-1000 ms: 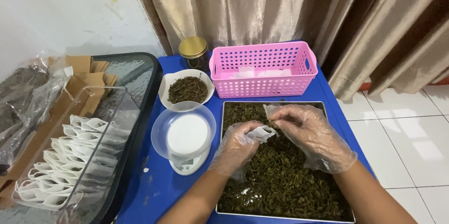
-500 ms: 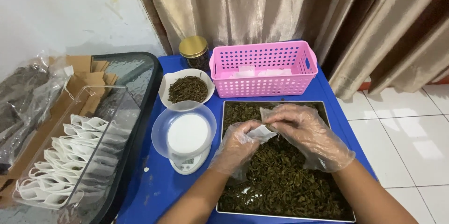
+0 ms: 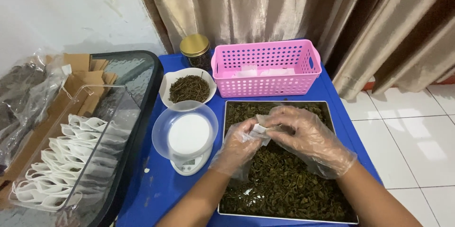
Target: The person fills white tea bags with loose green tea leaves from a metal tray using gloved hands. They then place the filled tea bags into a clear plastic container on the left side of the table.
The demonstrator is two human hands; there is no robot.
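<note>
Both my hands wear clear plastic gloves and meet over a metal tray (image 3: 226,170) full of dark dried leaves (image 3: 284,184). My left hand (image 3: 236,147) and my right hand (image 3: 308,137) together pinch a small white filter bag (image 3: 259,130) between their fingertips, just above the leaves. Left of the tray stands a small white kitchen scale (image 3: 188,159) with a clear bowl (image 3: 163,134) on top. Behind it is a white dish of dried leaves (image 3: 189,88).
A pink perforated basket (image 3: 265,68) with white bags inside stands behind the tray, with a gold-lidded jar (image 3: 195,49) beside it. At the left a clear box (image 3: 71,160) holds several white filter bags; brown paper pouches (image 3: 78,73) lie beyond. All sit on a blue table (image 3: 151,194). Curtains hang behind.
My hands have drawn slightly closer together around the white filter bag, fingers working on it. Nothing else has moved.
</note>
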